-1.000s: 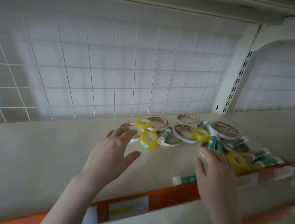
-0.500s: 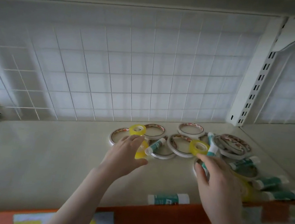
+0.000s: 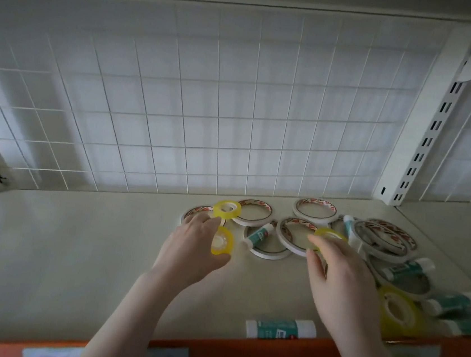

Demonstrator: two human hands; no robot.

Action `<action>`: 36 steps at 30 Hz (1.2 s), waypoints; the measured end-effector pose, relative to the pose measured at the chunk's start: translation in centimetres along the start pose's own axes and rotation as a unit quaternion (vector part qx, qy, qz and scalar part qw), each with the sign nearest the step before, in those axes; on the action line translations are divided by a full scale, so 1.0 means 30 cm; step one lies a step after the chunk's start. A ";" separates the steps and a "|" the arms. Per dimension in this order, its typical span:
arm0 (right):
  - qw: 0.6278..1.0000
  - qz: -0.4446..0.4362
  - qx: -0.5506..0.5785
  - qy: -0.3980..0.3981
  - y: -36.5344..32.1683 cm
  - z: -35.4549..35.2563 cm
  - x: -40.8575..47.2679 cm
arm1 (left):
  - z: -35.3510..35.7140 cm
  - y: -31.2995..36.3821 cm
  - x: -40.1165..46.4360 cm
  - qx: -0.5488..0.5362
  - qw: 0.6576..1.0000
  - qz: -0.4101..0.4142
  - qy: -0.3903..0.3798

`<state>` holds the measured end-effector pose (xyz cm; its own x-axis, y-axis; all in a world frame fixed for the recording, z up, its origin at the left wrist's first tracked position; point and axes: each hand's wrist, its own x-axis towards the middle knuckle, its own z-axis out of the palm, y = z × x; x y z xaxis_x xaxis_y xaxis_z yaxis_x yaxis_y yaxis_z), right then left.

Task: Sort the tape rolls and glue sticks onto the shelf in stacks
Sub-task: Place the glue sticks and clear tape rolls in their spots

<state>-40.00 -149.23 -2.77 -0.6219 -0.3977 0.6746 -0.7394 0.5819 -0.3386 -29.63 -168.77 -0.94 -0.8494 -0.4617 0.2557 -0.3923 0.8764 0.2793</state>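
A heap of flat white tape rolls (image 3: 315,210) and small yellow tape rolls lies at the back right of the cream shelf (image 3: 60,234), mixed with teal glue sticks (image 3: 257,235). My left hand (image 3: 191,249) grips a yellow tape roll (image 3: 222,241) between thumb and fingers, tilted on edge. Another yellow roll (image 3: 227,208) lies flat just behind it. My right hand (image 3: 340,275) reaches over the heap, its fingertips touching a yellow roll (image 3: 328,234); whether they grip it is unclear. A bigger yellow roll (image 3: 398,311) sits to its right.
A single glue stick (image 3: 280,328) lies by the orange front edge (image 3: 252,356) of the shelf. A white wire grid (image 3: 178,107) forms the back wall. A slotted white upright (image 3: 427,135) stands at the right. More glue sticks (image 3: 455,303) lie at the far right.
Both hands moved forward into the heap. My left hand closed on a yellow roll and tipped it up. My right hand advanced to the yellow roll in the middle. The view shifted upward.
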 end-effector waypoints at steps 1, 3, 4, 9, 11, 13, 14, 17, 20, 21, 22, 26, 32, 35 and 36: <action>1.000 0.001 0.007 -0.006 -0.009 0.008 0.023 | -0.009 -0.011 -0.010 -0.005 1.000 -0.006 0.004; 1.000 0.004 0.012 -0.022 -0.031 0.027 0.072 | -0.029 -0.036 -0.033 -0.014 1.000 -0.018 0.017; 0.999 0.009 0.012 -0.036 -0.044 0.036 0.098 | -0.037 -0.051 -0.045 -0.018 0.999 -0.025 0.024; 0.986 0.053 -0.021 -0.154 -0.094 0.118 0.213 | -0.061 -0.131 -0.098 -0.052 0.995 -0.053 0.072; 0.979 0.065 -0.042 -0.186 -0.110 0.153 0.240 | -0.060 -0.156 -0.117 -0.059 0.992 -0.069 0.090; 0.972 0.078 -0.053 -0.215 -0.124 0.182 0.252 | -0.055 -0.171 -0.134 -0.067 0.988 -0.083 0.109; 0.969 0.082 -0.057 -0.227 -0.131 0.192 0.252 | -0.051 -0.175 -0.140 -0.074 0.986 -0.086 0.120; 0.964 0.091 -0.072 -0.241 -0.154 0.204 0.241 | -0.042 -0.174 -0.153 -0.093 0.981 -0.091 0.147; 0.965 0.089 -0.075 -0.235 -0.162 0.202 0.230 | -0.037 -0.174 -0.156 -0.103 0.976 -0.092 0.167; 0.965 0.090 -0.073 -0.235 -0.163 0.198 0.229 | -0.037 -0.175 -0.155 -0.107 0.975 -0.092 0.171; 0.964 0.090 -0.069 -0.239 -0.164 0.193 0.228 | -0.037 -0.176 -0.154 -0.111 0.974 -0.092 0.172; 0.959 0.103 -0.030 -0.263 -0.173 0.177 0.222 | -0.032 -0.176 -0.154 -0.122 0.973 -0.096 0.170; 0.959 0.129 0.066 -0.244 -0.166 0.164 0.204 | -0.022 -0.181 -0.147 -0.117 0.973 -0.099 0.172; 0.959 0.120 0.127 -0.224 -0.172 0.143 0.198 | -0.024 -0.180 -0.151 -0.119 0.973 -0.102 0.170; 0.962 0.105 0.141 -0.209 -0.176 0.134 0.195 | -0.030 -0.179 -0.154 -0.118 0.973 -0.102 0.169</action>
<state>-40.76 -157.47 0.33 -0.7708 -0.5772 0.2695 -0.5901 0.4876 -0.6434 -23.27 -171.48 -2.80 -0.5819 -0.6761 0.4520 -0.4146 0.7247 0.5503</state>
